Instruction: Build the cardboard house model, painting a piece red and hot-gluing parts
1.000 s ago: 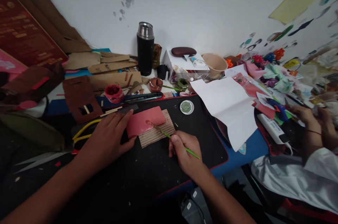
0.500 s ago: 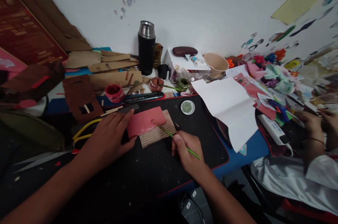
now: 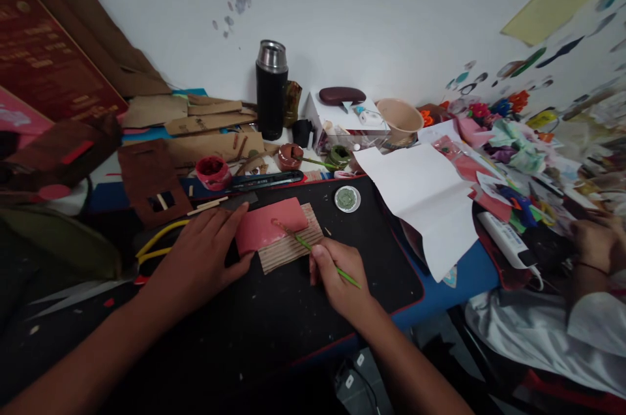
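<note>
A thin green-handled paintbrush (image 3: 346, 276) is pinched in my right hand (image 3: 340, 271), its tip on the pink painted area (image 3: 259, 227) of a corrugated cardboard piece (image 3: 283, 253). Bare ridges of the cardboard show along its near and right sides. My left hand (image 3: 205, 245) lies flat, fingers stretched out, with fingertips and thumb at the left edge of the pink area. Just beyond, a small lid with green paint (image 3: 347, 199) rests on the black mat (image 3: 381, 252).
Along the back stand a red paint jar (image 3: 214, 172), a brown jar (image 3: 290, 156), a green jar (image 3: 339, 156) and a black flask (image 3: 272, 92). Yellow-handled scissors (image 3: 154, 246) lie left. White paper (image 3: 425, 186) covers the right side. Another person's hand (image 3: 591, 245) is at far right.
My right hand and the brush have shifted slightly left, the tip sliding left over the pink surface. My left hand stays put. The other person's hands have moved at the far right.
</note>
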`<state>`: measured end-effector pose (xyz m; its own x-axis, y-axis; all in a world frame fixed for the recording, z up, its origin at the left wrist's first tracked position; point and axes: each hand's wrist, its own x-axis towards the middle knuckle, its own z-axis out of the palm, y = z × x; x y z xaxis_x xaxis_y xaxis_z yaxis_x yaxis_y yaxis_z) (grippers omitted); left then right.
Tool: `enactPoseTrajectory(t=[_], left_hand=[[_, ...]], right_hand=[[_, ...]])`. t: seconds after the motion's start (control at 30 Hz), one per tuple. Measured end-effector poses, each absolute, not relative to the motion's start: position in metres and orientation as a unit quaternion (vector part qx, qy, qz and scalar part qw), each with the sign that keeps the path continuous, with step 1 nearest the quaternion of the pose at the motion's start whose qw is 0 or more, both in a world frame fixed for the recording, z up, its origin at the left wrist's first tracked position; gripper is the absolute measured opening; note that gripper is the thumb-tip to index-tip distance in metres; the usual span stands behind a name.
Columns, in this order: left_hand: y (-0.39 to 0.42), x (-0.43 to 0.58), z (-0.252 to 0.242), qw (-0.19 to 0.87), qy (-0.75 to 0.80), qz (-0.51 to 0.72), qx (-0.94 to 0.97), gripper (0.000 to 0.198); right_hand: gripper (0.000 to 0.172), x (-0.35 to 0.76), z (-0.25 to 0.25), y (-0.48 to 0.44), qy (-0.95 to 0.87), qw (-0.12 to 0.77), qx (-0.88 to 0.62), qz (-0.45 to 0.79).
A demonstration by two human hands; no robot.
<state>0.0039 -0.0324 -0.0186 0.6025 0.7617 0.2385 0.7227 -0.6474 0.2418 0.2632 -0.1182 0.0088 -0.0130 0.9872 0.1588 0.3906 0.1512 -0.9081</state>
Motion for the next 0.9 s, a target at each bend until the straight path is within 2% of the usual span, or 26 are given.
enactPoseTrajectory(t=[0.23,0.6,0.9], left_hand=[[-0.031,0.003,-0.021,0.056,0.413,0.162,0.894,0.072],[-0.030,0.003,-0.021,0.051,0.414,0.161,0.894,0.074],[-0.030,0.003,-0.022,0.053,0.408,0.167,0.896,0.074]], right_hand=[[0.056,0.276,0.009,-0.134,-0.601,0.429,-0.557,0.380],[0.052,0.277,0.005,-0.117,-0.589,0.455,-0.576,0.338],[0.054,0.296,0.008,-0.138,-0.555,0.451,-0.602,0.356]])
